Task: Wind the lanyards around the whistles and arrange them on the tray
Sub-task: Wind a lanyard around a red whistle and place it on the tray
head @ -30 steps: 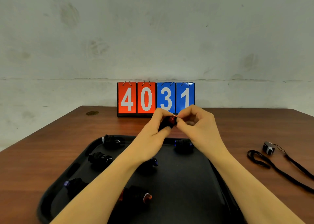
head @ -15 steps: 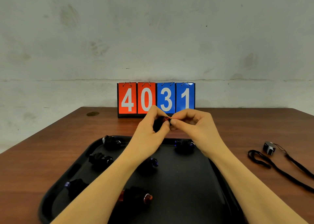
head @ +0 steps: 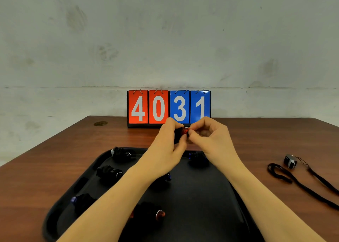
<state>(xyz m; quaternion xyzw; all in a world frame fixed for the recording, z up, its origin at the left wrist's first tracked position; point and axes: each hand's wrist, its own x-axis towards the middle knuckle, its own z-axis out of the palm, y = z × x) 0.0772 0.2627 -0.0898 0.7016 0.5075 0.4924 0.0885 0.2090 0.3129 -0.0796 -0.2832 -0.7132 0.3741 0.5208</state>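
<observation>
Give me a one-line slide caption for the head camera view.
Both hands pinch a red whistle above a black tray; one unwound whistle waits on the table.

Person, two forearms: both bare to the frame edge, no sleeves visible. Left hand [head: 166, 150] and right hand [head: 211, 141]: bare, ungloved; short, unpainted nails on the fingers [head: 197, 127].

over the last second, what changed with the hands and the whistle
Little. Both hands, left hand and right hand, keep pinching the red whistle above the tray; only the fingers shifted slightly around it. The wound whistles on the tray and the unwound whistle on the table stayed put.
</observation>
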